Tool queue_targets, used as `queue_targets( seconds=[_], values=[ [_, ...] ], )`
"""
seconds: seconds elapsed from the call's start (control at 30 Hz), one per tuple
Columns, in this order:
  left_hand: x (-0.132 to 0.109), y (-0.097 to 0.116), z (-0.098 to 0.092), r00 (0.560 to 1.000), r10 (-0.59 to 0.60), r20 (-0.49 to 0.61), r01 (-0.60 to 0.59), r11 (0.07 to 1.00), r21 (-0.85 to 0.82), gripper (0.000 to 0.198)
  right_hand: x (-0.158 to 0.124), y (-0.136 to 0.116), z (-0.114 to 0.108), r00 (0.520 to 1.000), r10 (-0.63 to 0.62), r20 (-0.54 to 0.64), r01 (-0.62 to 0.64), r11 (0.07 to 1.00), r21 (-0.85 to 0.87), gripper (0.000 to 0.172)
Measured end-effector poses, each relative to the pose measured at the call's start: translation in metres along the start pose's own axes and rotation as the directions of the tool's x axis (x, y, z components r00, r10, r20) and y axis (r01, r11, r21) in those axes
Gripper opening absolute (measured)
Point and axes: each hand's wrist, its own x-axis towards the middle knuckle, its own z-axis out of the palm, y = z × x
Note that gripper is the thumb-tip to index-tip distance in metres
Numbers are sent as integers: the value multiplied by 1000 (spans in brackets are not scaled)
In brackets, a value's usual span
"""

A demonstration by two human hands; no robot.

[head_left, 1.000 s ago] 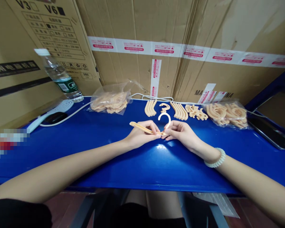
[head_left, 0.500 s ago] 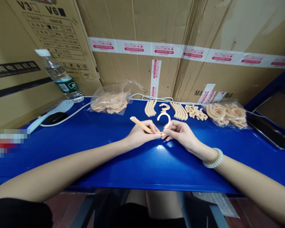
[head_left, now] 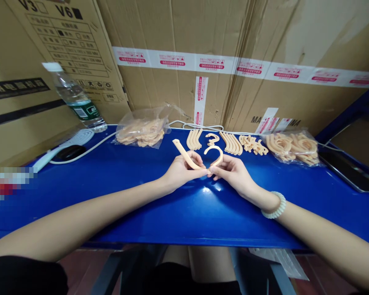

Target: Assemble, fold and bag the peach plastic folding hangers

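Note:
Between thumb and fingers, my left hand (head_left: 183,169) pinches a beige curved hanger arm (head_left: 184,152), its free end pointing up and left. My right hand (head_left: 230,167) grips a beige hanger hook (head_left: 217,152) by its base, the curl standing upward. The lower ends of both pieces meet at my fingertips; whether they are joined is hidden by the thumbs. Just beyond lie a row of curved arms (head_left: 194,139), a few loose hooks (head_left: 212,139), a second row of arms (head_left: 231,142) and a heap of small hook pieces (head_left: 253,145).
Plastic bags of beige parts lie at left (head_left: 141,130) and right (head_left: 292,146). A water bottle (head_left: 76,98), hairbrush (head_left: 67,143) and dark mouse-like object (head_left: 70,153) are at left, a black tablet-like device (head_left: 350,170) at right. Cardboard boxes (head_left: 178,24) wall the back of the blue table (head_left: 184,221).
The hanger arm in my left hand has turned to stand steeper, its broad side more toward me. The hook has shifted slightly right. Both hands remain together.

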Motion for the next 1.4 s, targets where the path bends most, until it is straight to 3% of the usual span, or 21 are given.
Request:
queue_targets(
  seconds=[0.2, 0.57, 0.67, 0.73, 0.8, 0.87, 0.9, 0.97, 1.07, 1.2, 1.4],
  values=[
    [0, 0, 2, 999, -53, -14, 51, 996, -79, 41, -1, -2, 2, 998, -51, -38, 49, 998, -44, 28],
    [1, -6, 5, 997, -56, 56, 62, 991, -121, 43, 1, 5, 1, 1000, -12, 3, 12, 1000, -10, 35],
    [1, -6, 4, 996, -89, 31, 92, 985, -149, 44, 3, -5, -9, 999, -34, 20, 36, 996, -86, 35],
    [1, -5, 3, 994, -111, 5, 110, 980, -168, 44, 9, -12, -25, 989, -138, -55, 124, 969, -212, 35],
    [2, -3, 3, 992, -126, -17, 121, 976, -180, 43, 16, -16, -46, 937, -317, -147, 221, 863, -454, 33],
    [2, -1, 3, 990, -136, -34, 127, 973, -193, 42, 25, -14, -68, 873, -478, -95, 255, 615, -746, 25],
    [2, 0, 3, 989, -141, -41, 130, 971, -202, 42, 29, -11, -77, 866, -501, -12, 260, 470, -843, 23],
    [2, 1, 4, 987, -151, -52, 136, 966, -221, 41, 36, -2, -88, 878, -456, 147, 276, 229, -933, 24],
    [2, 2, 4, 985, -162, -60, 143, 961, -238, 41, 41, 10, -90, 908, -326, 264, 289, 30, -957, 32],
    [2, 2, 4, 985, -168, -50, 150, 957, -248, 43, 42, 15, -85, 923, -270, 276, 274, -43, -961, 30],
    [1, 1, 3, 986, -164, -23, 153, 954, -258, 47, 44, 15, -87, 891, -353, 287, 329, 64, -942, 22]
  ],
)
